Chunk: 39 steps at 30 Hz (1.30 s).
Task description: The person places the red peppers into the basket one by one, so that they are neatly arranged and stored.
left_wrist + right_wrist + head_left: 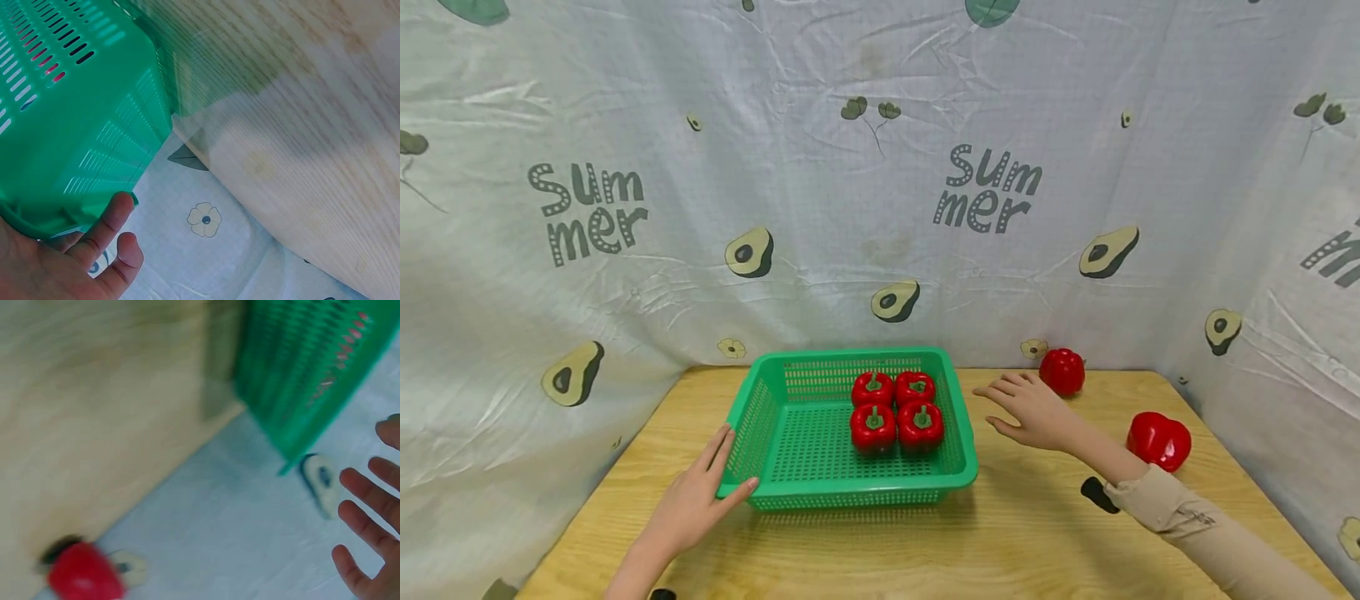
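Note:
A green plastic basket (850, 483) stands on the wooden table, with several red bell peppers (874, 429) grouped in its right half, green stems up. My left hand (688, 504) rests at the basket's left front corner, fingers along the rim and thumb at the front edge; the left wrist view shows its fingers (103, 234) against the rim. My right hand (1030, 410) is just right of the basket, fingers spread and holding nothing. Past its fingertips, a red bell pepper (1062, 372) sits near the table's back edge. Another red pepper (1159, 441) lies farther right, beyond the right wrist.
A pale curtain (820, 208) printed with avocados and the word "summer" hangs behind the table and at both sides. The wooden tabletop (1030, 533) extends in front of the basket and to its right.

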Each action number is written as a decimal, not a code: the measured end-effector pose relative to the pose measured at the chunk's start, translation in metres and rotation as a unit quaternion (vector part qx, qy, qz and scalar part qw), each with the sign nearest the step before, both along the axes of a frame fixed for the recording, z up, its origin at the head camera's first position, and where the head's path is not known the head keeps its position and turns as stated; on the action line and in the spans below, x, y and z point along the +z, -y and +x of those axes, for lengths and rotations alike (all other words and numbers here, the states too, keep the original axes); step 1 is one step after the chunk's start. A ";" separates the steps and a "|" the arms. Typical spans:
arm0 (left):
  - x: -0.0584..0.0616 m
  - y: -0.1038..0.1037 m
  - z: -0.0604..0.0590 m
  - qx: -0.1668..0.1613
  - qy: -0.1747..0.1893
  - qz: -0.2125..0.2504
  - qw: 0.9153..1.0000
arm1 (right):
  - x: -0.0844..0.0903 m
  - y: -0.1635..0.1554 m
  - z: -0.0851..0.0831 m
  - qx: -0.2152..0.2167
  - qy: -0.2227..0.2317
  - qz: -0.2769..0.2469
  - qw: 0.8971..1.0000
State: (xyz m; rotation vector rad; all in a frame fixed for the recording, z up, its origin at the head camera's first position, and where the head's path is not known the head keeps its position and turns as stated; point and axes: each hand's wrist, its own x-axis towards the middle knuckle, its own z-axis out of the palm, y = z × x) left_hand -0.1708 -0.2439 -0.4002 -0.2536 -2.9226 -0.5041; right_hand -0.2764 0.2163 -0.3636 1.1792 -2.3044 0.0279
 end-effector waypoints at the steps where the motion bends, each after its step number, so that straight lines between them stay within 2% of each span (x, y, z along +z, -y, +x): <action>1: 0.000 0.000 0.000 -0.001 -0.001 0.001 1.000 | -0.004 -0.008 0.000 -0.009 -0.008 -0.003 1.000; 4: 0.000 0.000 0.000 -0.001 -0.005 0.000 1.000 | -0.015 -0.032 0.003 -0.035 -0.017 -0.010 0.999; 12: -0.001 0.000 -0.001 -0.001 -0.003 0.003 1.000 | -0.039 -0.091 0.016 -0.103 -0.006 -0.019 0.994; 18: -0.003 0.001 -0.001 0.000 -0.009 -0.002 1.000 | -0.049 -0.126 0.024 -0.166 -0.003 -0.042 0.985; 25: -0.003 0.001 0.000 0.002 -0.009 -0.006 1.000 | -0.060 -0.160 0.021 -0.214 -0.036 -0.096 0.971; 28: -0.003 0.001 -0.001 0.002 -0.008 -0.006 1.000 | -0.063 -0.172 0.019 -0.254 -0.013 -0.118 0.960; 31: -0.003 0.001 -0.001 0.001 -0.007 -0.006 1.000 | -0.065 -0.182 0.017 -0.308 0.029 -0.119 0.944; 34: -0.004 0.001 -0.001 0.000 -0.010 -0.007 1.000 | -0.067 -0.190 0.017 -0.338 0.068 -0.114 0.932; 39: -0.005 0.001 -0.001 -0.002 -0.013 -0.009 1.000 | -0.069 -0.197 0.017 -0.340 0.099 -0.116 0.928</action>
